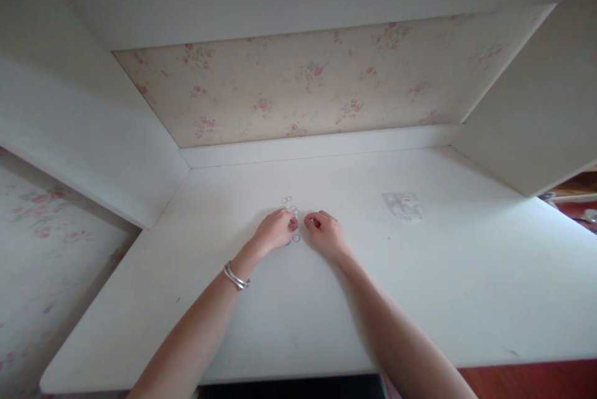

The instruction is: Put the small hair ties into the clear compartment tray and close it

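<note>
While my left hand [276, 229] and right hand [325, 232] rest curled on the tabletop [466, 275], fingertips nearly meeting, I seem to be sorting the small rings [290, 205] beside them; whether either hand pinches one I cannot tell. Picking up another ring calls for a fine pinch. Open room lies around the rings, edges far off.

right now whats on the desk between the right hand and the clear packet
Nothing: in the head view, bare white desk runs from the right hand to the clear packet.
</note>
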Motion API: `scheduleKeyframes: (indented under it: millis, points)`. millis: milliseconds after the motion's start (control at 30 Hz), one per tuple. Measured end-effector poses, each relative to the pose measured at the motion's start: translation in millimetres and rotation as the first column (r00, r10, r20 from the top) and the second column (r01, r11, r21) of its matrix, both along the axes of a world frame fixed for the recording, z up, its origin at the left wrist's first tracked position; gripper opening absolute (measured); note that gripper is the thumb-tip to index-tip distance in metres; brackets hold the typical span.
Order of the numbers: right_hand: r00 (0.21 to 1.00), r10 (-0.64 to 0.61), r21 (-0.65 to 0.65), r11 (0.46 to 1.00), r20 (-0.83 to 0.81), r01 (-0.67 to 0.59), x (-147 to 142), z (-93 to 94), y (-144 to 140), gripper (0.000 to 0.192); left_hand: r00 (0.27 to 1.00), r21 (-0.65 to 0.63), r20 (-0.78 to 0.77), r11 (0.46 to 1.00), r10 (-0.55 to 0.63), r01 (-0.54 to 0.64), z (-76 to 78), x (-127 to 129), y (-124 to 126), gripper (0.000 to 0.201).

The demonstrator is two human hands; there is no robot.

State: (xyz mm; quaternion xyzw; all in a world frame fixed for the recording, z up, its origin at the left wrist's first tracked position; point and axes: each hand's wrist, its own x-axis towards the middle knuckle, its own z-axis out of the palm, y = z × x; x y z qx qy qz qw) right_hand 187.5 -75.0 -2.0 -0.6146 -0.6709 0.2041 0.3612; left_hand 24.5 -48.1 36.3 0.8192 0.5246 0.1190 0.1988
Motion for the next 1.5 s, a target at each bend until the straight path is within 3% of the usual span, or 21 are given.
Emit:
scheduleKeyframes:
  millis: [300,500,633,767,900,1067,1267,1500]
  points:
    - [1.000,-0.006,-0.013,1.000,0.001,0.006,-0.9,2.7,0.4,0.024,0.976,-0.011,-0.185,0.993,-0.117,0.117,11.9,-3.2,-18.7,0.017]
    - [1.000,0.010,-0.017,1.000,-0.003,-0.010,0.5,3.5,-0.9,0.023,0.967,0.002,-0.211,0.989,-0.144,0.148,12.1,-1.8,-20.0,0.018]
    - [1.000,0.016,-0.025,1.000,0.006,-0.015,1.0,2.2,-0.3,0.023,0.990,0.061,-0.098,0.992,-0.103,0.109,20.8,-13.3,-15.5,0.023]
    - [0.999,0.013,-0.037,0.999,0.033,-0.012,0.5,0.7,1.0,0.023,0.991,0.135,0.120,0.988,0.058,-0.074,26.0,-43.5,-17.0,0.028]
    - [0.997,0.030,-0.048,0.998,0.076,-0.026,-0.5,1.2,0.4,0.024,0.948,0.009,0.262,0.982,0.181,-0.190,11.6,-73.0,-34.5,0.030]
    - [0.973,0.052,-0.079,0.996,0.227,-0.035,-7.3,4.3,-3.8,0.031,0.844,-0.202,0.436,0.948,0.313,-0.248,-10.3,-85.2,-48.0,0.033]
    - [0.881,0.083,-0.123,0.992,0.465,-0.029,-20.1,10.8,-4.8,0.039,0.786,-0.403,0.497,0.900,0.369,-0.168,-7.3,-91.6,-41.2,0.035]
    - [0.877,0.119,-0.112,0.991,0.466,-0.076,-14.7,13.7,-6.9,0.031,0.748,-0.453,0.525,0.878,0.405,-0.158,-5.5,-98.6,-43.4,0.038]
